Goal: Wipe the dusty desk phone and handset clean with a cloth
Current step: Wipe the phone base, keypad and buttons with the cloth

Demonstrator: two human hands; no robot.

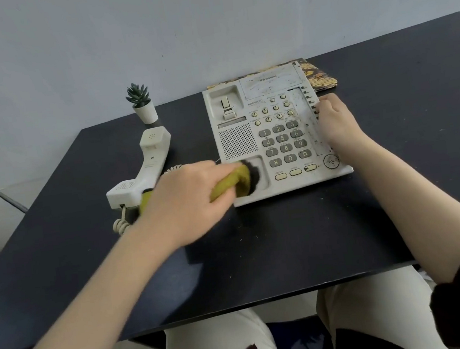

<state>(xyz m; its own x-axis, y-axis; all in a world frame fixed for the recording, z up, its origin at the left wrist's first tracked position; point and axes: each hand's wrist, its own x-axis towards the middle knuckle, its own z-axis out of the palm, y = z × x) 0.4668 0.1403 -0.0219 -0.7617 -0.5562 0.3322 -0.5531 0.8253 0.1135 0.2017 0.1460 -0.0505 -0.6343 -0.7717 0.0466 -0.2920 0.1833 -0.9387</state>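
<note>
Progress — early | left hand [186, 205] clenched on yellow-green cloth [237, 182], rubbing desk phone [272, 129]'s near-left cradle, mid-desk | right hand [334, 122] curled, bracing phone's right side | grime remains up top — handset [142, 170], left, seemingly unwiped.

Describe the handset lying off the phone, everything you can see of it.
The handset is off-white plastic, dusty-looking, lying on the black desk left of the phone base, off its cradle. Its earpiece end, with small holes, points toward the potted plant; the grilled mouthpiece end lies nearer the person. A coiled cord leaves that nearer end. The left hand with the cloth partly overlaps it.
</note>
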